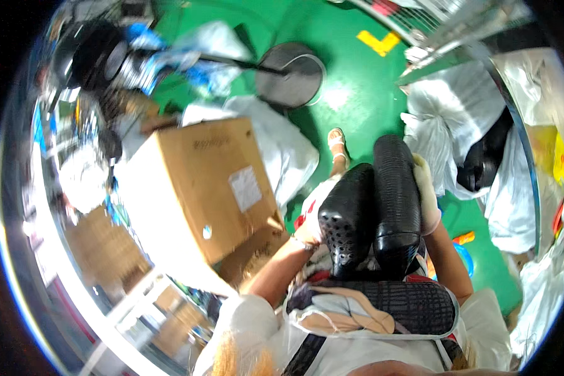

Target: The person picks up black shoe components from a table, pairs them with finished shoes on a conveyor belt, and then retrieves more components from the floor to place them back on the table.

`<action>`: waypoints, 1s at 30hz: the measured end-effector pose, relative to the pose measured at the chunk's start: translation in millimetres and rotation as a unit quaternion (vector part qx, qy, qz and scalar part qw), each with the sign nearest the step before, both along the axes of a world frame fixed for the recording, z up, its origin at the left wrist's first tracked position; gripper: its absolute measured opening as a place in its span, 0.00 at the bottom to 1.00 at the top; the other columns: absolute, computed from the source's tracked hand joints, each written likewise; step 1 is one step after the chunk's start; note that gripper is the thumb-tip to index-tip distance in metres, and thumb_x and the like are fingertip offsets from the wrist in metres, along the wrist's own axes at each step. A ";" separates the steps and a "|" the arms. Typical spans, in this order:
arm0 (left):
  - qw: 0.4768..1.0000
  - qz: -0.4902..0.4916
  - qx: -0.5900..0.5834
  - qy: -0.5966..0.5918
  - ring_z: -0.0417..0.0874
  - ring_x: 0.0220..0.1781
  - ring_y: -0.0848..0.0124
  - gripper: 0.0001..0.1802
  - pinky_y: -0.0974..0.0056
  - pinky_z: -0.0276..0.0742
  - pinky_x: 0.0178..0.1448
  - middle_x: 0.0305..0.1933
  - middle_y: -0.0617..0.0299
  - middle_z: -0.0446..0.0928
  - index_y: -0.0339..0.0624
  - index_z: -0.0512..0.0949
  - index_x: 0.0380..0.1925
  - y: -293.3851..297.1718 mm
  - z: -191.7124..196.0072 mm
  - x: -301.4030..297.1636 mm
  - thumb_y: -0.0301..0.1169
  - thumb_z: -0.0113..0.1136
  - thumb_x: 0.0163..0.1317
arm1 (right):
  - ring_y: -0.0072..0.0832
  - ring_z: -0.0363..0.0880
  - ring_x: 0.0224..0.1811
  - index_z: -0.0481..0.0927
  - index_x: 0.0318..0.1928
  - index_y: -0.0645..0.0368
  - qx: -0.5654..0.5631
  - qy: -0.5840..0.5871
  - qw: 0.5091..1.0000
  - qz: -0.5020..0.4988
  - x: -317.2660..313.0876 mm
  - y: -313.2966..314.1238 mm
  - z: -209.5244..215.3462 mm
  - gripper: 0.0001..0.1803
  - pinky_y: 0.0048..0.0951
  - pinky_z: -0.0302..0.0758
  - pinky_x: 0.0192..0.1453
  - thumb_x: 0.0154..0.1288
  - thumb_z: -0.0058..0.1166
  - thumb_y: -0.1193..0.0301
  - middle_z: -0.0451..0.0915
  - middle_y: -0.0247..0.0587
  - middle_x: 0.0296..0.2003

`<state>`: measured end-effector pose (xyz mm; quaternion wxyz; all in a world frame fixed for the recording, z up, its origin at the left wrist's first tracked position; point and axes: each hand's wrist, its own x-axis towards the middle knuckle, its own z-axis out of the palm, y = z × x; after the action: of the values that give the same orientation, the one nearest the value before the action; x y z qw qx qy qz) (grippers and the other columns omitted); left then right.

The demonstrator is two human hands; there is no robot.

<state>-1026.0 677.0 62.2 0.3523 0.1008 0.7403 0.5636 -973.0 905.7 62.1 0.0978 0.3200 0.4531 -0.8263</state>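
I hold two black shoe-shaped pieces upright side by side in front of my lap. My right hand (426, 199), in a pale glove, grips the outer side of the taller piece with a ribbed texture (396, 200). My left hand (305, 236) is mostly hidden behind the shorter piece with punched holes (346, 220) and holds it from the left. The two pieces touch along their inner sides. Below them lies a black gridded material (413, 301) across my lap.
A large cardboard box (197, 188) stands close at my left, with white plastic bags (282, 144) behind it. A fan's round base (291, 75) rests on the green floor (351, 94). More white and black bags (457, 131) pile up at the right. My sandalled foot (338, 144) is ahead.
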 end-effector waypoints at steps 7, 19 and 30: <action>0.946 0.178 0.137 -0.233 0.82 0.37 0.67 0.13 0.63 0.78 0.45 0.38 0.61 0.82 0.40 0.78 0.44 -44.5 31.1 60.9 0.36 0.51 0.67 | 0.28 0.71 0.58 0.60 0.65 0.61 -0.140 0.034 0.989 0.016 26.1 -45.0 41.3 0.28 0.32 0.69 0.63 0.74 0.41 0.56 0.69 0.43 0.58; 0.717 0.329 0.471 -0.393 0.77 0.46 0.75 0.12 0.65 0.75 0.52 0.43 0.64 0.78 0.44 0.75 0.46 -145.1 70.4 95.9 0.31 0.40 0.74 | 0.23 0.79 0.42 0.72 0.57 0.58 -0.106 0.054 0.986 0.120 -0.2 -157.1 110.7 0.20 0.26 0.79 0.48 0.76 0.38 0.58 0.79 0.34 0.45; 0.882 0.453 0.128 0.038 0.69 0.62 0.61 0.30 0.60 0.64 0.66 0.59 0.52 0.69 0.39 0.69 0.59 -190.8 154.1 141.1 0.32 0.66 0.57 | 0.25 0.82 0.40 0.72 0.56 0.58 -0.171 0.092 0.936 0.294 -33.8 -246.1 177.3 0.18 0.26 0.84 0.44 0.77 0.38 0.62 0.80 0.38 0.45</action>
<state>-885.0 486.2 216.3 0.0144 -0.1798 0.6395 0.7473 -1006.7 659.6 239.4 0.3479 0.0737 0.3855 -0.8514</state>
